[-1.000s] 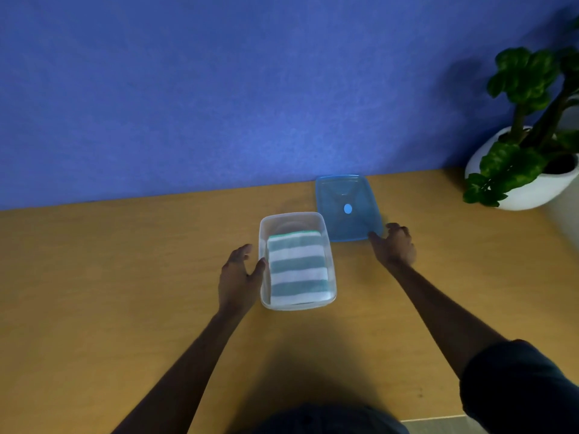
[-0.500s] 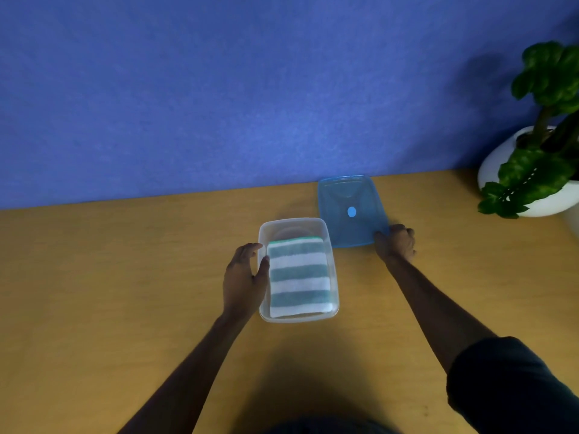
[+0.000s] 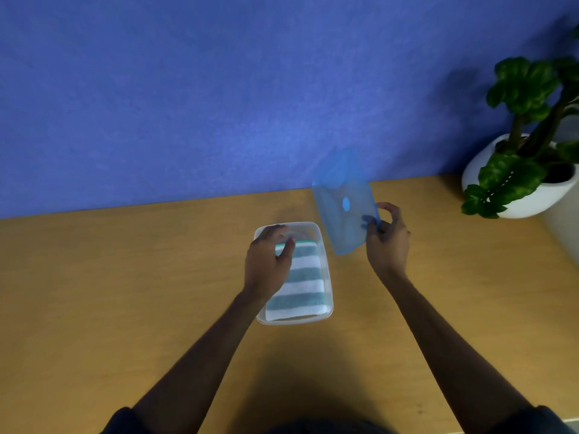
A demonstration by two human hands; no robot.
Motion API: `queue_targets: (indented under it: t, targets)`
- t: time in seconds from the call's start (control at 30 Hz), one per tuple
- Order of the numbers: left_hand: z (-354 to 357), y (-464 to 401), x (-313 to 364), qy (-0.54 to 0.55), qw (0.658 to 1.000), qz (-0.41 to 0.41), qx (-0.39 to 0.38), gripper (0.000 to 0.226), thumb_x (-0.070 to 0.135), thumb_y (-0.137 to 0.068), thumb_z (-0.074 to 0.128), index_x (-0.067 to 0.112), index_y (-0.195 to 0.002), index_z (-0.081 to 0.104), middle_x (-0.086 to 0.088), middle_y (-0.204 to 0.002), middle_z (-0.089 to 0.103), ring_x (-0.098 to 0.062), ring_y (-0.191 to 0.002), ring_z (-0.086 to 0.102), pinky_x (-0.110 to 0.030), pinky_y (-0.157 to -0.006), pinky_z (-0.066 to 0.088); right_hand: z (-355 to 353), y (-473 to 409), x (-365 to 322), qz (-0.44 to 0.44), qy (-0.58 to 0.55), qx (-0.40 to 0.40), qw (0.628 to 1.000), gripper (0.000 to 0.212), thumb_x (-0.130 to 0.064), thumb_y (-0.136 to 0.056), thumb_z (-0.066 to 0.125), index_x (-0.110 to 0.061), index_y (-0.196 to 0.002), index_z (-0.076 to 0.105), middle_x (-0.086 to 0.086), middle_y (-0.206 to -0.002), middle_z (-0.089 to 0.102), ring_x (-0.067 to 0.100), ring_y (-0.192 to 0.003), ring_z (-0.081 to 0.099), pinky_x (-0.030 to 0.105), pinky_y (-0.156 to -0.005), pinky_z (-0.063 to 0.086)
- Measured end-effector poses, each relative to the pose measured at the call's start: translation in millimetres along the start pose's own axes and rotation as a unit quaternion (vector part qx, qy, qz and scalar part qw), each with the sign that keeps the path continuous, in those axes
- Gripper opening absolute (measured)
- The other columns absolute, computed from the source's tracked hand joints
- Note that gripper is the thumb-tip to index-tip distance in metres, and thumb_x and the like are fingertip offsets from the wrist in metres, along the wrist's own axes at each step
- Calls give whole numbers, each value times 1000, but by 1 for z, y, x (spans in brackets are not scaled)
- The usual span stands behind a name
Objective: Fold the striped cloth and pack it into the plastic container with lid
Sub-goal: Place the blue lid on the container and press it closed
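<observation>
The folded green-and-white striped cloth (image 3: 300, 286) lies inside the clear plastic container (image 3: 327, 277) on the wooden table. My left hand (image 3: 268, 264) rests over the container's far left part, fingers spread on the cloth and rim. My right hand (image 3: 387, 242) pinches the translucent blue lid (image 3: 341, 205) by its right edge. The lid is lifted off the table and tilted, just right of and behind the container.
A potted green plant in a white pot (image 3: 526, 198) stands at the table's far right corner. A blue wall (image 3: 219, 89) runs along the table's back edge. Bare wooden tabletop (image 3: 109, 292) spreads to the left and right of the container.
My right hand has picked the blue lid up off the table and tilted it. My left hand has moved from the container's left side onto the cloth and rim.
</observation>
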State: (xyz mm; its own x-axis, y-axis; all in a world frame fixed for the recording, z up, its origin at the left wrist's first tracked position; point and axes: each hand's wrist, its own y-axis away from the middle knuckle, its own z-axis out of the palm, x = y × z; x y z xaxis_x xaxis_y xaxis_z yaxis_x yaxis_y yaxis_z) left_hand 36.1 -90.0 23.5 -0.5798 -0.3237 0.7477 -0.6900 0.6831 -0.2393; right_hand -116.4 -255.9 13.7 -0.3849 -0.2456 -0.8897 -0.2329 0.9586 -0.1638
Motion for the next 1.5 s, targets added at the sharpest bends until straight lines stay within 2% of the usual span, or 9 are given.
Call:
queue_targets:
  t: [0.37,0.5,0.6,0.7,0.9,1.03,1.13,1.27,1.5]
  targets:
    - [17,-4,73,184,967,-132,-119,64,75,-78,45,24,-113,64,4,-103,72,-8,-97,66,-33,-89,53,-15,70,-43,-310,249,9,917,40,-11,-84,48,-18,-122,61,3,-62,67,23,-40,56,28,-38,45]
    - [13,3,71,339,911,-212,-100,41,44,-78,66,11,-102,66,-6,-92,74,-21,-92,71,-44,-84,58,-16,89,-47,-373,277,13,885,39,-4,-78,61,-13,-116,68,0,-76,72,18,-52,63,26,-44,46]
    - [1,11,68,380,888,-245,-81,21,8,-87,55,5,-104,68,-6,-92,74,-22,-86,71,-33,-75,59,-15,96,-42,-407,266,-26,874,33,-22,-79,74,-15,-111,69,-1,-100,75,16,-77,72,30,-61,58]
    - [-11,18,59,413,865,-274,-82,28,1,-89,49,3,-110,67,-12,-100,73,-24,-84,71,-32,-71,61,-20,102,-41,-350,215,-90,907,46,-52,-87,62,-17,-117,66,-3,-114,71,17,-95,69,32,-80,54]
    - [-27,38,34,416,853,-294,-114,32,0,-89,46,9,-114,64,-15,-102,75,-29,-88,73,-29,-63,58,-13,88,-15,-74,87,-135,984,62,-54,-93,48,-17,-142,42,2,-145,49,18,-130,48,36,-104,43]
    - [-23,50,24,409,860,-277,-126,35,3,-92,46,11,-125,56,-14,-104,74,-31,-93,72,-33,-73,55,7,90,-3,116,-114,-204,965,49,-37,-96,56,-17,-140,48,-3,-127,61,15,-116,59,18,-91,48]
    - [-15,55,12,353,905,-215,-105,42,7,-97,41,18,-138,40,-13,-108,72,-26,-92,72,-33,-78,56,18,92,5,131,-135,-206,960,49,-23,-95,60,-12,-141,47,8,-131,60,23,-118,59,35,-97,50]
    - [-7,65,-5,63,991,-93,-71,56,33,-97,37,17,-150,24,-10,-136,55,-22,-116,58,-40,-96,49,26,99,6,151,-141,-213,955,54,-23,-92,63,-17,-142,45,6,-125,63,24,-110,64,49,-92,54]
    - [-4,75,-27,-180,978,-99,-32,70,51,-91,19,8,-144,35,-21,-150,33,-40,-142,21,-55,-108,29,28,115,-1,106,-46,-206,972,61,-34,-91,64,-19,-146,40,-1,-131,59,18,-117,58,37,-98,50]
